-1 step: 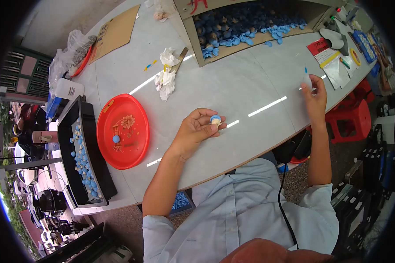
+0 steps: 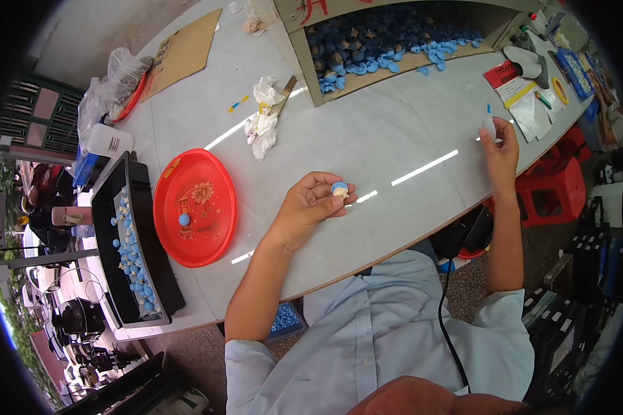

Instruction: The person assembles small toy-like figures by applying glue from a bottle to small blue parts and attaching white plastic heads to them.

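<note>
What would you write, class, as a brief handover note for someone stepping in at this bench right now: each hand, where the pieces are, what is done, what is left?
Left hand: raised over the grey table, pinching a small blue-capped piece in its fingertips.
Right hand: out to the right, holding a small white tool with a blue tip.
Red tray: one blue piece on it.
Black tray at the left: many blue pieces set down.
Cardboard box at the back: a heap of blue pieces, apparently still to handle.
</note>
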`<act>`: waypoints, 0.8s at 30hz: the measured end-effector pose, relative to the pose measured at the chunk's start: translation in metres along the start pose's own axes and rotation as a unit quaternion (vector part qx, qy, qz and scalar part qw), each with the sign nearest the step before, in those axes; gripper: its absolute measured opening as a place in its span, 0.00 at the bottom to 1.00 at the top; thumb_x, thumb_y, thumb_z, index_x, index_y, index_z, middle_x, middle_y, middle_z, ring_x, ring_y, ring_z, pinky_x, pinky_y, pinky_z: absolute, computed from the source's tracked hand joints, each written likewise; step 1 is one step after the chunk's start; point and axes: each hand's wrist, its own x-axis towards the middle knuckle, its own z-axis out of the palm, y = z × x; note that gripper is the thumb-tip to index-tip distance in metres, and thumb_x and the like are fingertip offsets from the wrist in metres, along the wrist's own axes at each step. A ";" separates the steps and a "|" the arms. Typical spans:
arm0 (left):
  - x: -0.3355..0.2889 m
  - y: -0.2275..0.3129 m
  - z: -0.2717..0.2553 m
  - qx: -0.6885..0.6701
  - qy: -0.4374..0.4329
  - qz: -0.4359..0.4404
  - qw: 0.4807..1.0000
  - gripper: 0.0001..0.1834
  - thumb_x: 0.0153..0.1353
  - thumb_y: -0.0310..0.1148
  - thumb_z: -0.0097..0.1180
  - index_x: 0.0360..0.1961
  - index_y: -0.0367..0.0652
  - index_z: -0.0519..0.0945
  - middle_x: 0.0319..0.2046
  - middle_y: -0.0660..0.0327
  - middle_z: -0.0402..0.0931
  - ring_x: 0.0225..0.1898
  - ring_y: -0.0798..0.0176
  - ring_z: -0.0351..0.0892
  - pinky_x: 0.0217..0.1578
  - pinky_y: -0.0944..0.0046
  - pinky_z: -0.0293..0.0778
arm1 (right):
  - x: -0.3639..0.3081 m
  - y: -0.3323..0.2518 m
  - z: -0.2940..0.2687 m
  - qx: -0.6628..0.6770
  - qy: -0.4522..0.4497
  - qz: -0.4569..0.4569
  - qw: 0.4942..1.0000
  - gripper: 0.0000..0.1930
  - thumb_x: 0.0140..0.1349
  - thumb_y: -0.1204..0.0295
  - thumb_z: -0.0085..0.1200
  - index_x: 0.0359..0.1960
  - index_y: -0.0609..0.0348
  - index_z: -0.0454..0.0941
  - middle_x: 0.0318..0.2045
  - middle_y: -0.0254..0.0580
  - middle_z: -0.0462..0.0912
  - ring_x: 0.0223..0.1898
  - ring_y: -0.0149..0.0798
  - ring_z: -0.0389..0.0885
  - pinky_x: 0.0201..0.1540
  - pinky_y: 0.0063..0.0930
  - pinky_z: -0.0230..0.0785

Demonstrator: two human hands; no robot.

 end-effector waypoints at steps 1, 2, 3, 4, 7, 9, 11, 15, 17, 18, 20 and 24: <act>0.000 0.000 0.000 0.002 -0.001 0.003 1.000 0.17 0.62 0.26 0.62 0.50 0.41 0.71 0.50 0.51 0.79 0.53 0.57 0.80 0.49 0.64 0.77 | 0.007 0.007 -0.006 0.001 0.002 -0.002 1.000 0.16 0.61 0.73 0.62 0.48 0.65 0.74 0.37 0.35 0.78 0.38 0.29 0.74 0.49 0.21 0.67; 0.000 0.001 0.000 -0.015 0.000 -0.002 1.000 0.17 0.62 0.27 0.62 0.50 0.42 0.71 0.50 0.52 0.79 0.52 0.57 0.80 0.49 0.65 0.77 | 0.013 0.016 -0.010 -0.037 0.036 -0.020 0.998 0.16 0.60 0.72 0.63 0.47 0.65 0.74 0.37 0.35 0.78 0.37 0.29 0.73 0.48 0.22 0.67; 0.001 0.001 0.001 -0.031 0.001 -0.007 0.999 0.17 0.62 0.27 0.62 0.50 0.42 0.72 0.49 0.52 0.79 0.52 0.58 0.80 0.48 0.65 0.77 | 0.017 0.025 -0.013 -0.074 0.071 -0.037 0.994 0.16 0.60 0.72 0.63 0.47 0.64 0.75 0.36 0.35 0.77 0.37 0.29 0.72 0.46 0.22 0.67; 0.001 0.002 0.001 -0.028 -0.002 -0.005 1.000 0.17 0.62 0.27 0.62 0.50 0.42 0.72 0.49 0.52 0.79 0.52 0.58 0.80 0.48 0.65 0.77 | 0.021 0.034 -0.015 -0.073 0.074 -0.038 0.994 0.16 0.60 0.72 0.63 0.47 0.64 0.75 0.36 0.35 0.77 0.37 0.29 0.72 0.46 0.22 0.67; 0.002 0.000 0.000 -0.043 0.000 -0.006 0.999 0.16 0.62 0.27 0.62 0.49 0.41 0.72 0.49 0.53 0.79 0.51 0.57 0.81 0.48 0.65 0.77 | 0.025 0.050 -0.018 -0.065 0.072 -0.003 0.995 0.17 0.59 0.72 0.63 0.48 0.66 0.74 0.38 0.37 0.78 0.39 0.30 0.73 0.47 0.23 0.67; 0.004 -0.003 -0.001 -0.038 0.008 0.002 0.999 0.15 0.63 0.26 0.60 0.49 0.41 0.73 0.48 0.52 0.80 0.50 0.58 0.81 0.45 0.68 0.79 | 0.025 0.052 -0.019 -0.059 0.070 0.013 0.996 0.20 0.58 0.71 0.64 0.49 0.66 0.73 0.41 0.40 0.78 0.40 0.32 0.74 0.48 0.25 0.68; 0.003 -0.004 -0.003 -0.037 0.010 0.003 0.999 0.14 0.63 0.26 0.60 0.49 0.40 0.73 0.47 0.53 0.80 0.49 0.59 0.82 0.45 0.69 0.80 | 0.021 0.051 -0.017 -0.067 0.091 -0.008 0.994 0.21 0.58 0.71 0.65 0.49 0.66 0.73 0.41 0.41 0.78 0.41 0.32 0.74 0.48 0.26 0.69; 0.001 -0.002 0.000 -0.052 0.049 0.009 0.997 0.13 0.63 0.25 0.59 0.48 0.39 0.73 0.45 0.53 0.80 0.47 0.60 0.82 0.43 0.70 0.80 | -0.007 0.016 -0.002 -0.105 0.195 -0.087 0.971 0.20 0.57 0.72 0.65 0.48 0.65 0.72 0.40 0.42 0.78 0.41 0.34 0.76 0.49 0.28 0.69; 0.005 -0.002 0.001 -0.048 0.051 0.006 0.998 0.14 0.63 0.25 0.59 0.48 0.39 0.72 0.46 0.53 0.80 0.48 0.59 0.82 0.45 0.68 0.79 | -0.018 0.003 0.005 -0.060 0.206 -0.113 0.970 0.12 0.59 0.76 0.61 0.43 0.63 0.75 0.35 0.40 0.78 0.39 0.33 0.77 0.43 0.27 0.70; 0.006 -0.003 0.001 -0.040 0.056 -0.003 0.998 0.15 0.62 0.25 0.60 0.48 0.39 0.71 0.46 0.53 0.80 0.49 0.59 0.81 0.48 0.67 0.78 | -0.019 -0.013 0.016 -0.040 0.144 -0.168 0.974 0.09 0.60 0.78 0.60 0.41 0.63 0.76 0.34 0.40 0.78 0.36 0.32 0.78 0.39 0.26 0.70; 0.004 -0.001 0.001 -0.049 0.055 0.000 0.997 0.15 0.62 0.25 0.60 0.48 0.38 0.71 0.46 0.53 0.80 0.49 0.59 0.81 0.48 0.66 0.78 | -0.014 -0.054 0.046 -0.030 0.038 -0.274 0.960 0.05 0.59 0.81 0.58 0.36 0.61 0.77 0.32 0.41 0.79 0.30 0.35 0.78 0.32 0.24 0.70; 0.002 0.001 -0.002 -0.057 0.062 0.004 0.996 0.15 0.62 0.25 0.60 0.48 0.36 0.71 0.45 0.52 0.80 0.48 0.59 0.82 0.50 0.66 0.79 | 0.032 -0.066 0.104 -0.046 -0.067 -0.315 0.946 0.09 0.58 0.82 0.57 0.40 0.60 0.77 0.36 0.43 0.79 0.34 0.44 0.80 0.36 0.31 0.74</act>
